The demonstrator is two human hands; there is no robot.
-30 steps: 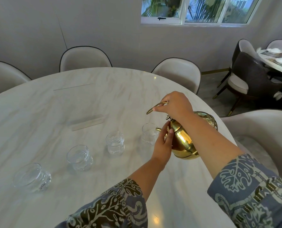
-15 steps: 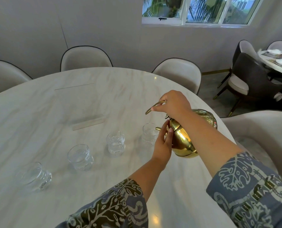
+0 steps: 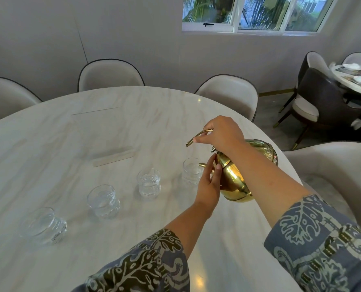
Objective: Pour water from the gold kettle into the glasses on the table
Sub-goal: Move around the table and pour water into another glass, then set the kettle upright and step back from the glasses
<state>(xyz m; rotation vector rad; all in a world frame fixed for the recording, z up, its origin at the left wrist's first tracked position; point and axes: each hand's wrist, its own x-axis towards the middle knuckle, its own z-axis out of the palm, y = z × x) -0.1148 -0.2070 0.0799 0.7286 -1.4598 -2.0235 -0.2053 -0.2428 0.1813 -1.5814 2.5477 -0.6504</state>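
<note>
I have the polished gold metal kettle [image 3: 236, 182] lifted off the round white marble bench [image 3: 48, 144] and tipped forward, spout down toward the short clear ribbed glass at the right end of the row [image 3: 191, 171]. My right hand [image 3: 221, 134] is clenched over the thin curved gold handle [image 3: 196, 137], which arches out past my knuckles. My left hand [image 3: 209, 186] is flat against the near side of the kettle's belly, fingers [image 3: 217, 171] pressed up along the neck by the lid, steadying rather than gripping around it. The spout tip sits just at the rim of that glass, partly hidden behind my left hand, so I cannot tell whether water is running or how full the glass is.

I judge this to be the pour into the rightmost glass. Three more clear ribbed glasses stand in a line to the left: one next along [image 3: 149, 183], one beyond it [image 3: 103, 201], and the last near the bench's left edge [image 3: 42, 225]. Some seem to hold water, but through clear glass on pale marble I would not swear to the levels. A clear acrylic sign stand [image 3: 112, 158] sits behind the row, well apart from it.

Next calls for a slow tilt with the spout kept over the glass mouth, then righting the kettle before any shift sideways. The left palm should stay low enough not to block my sight of the rim.
</note>
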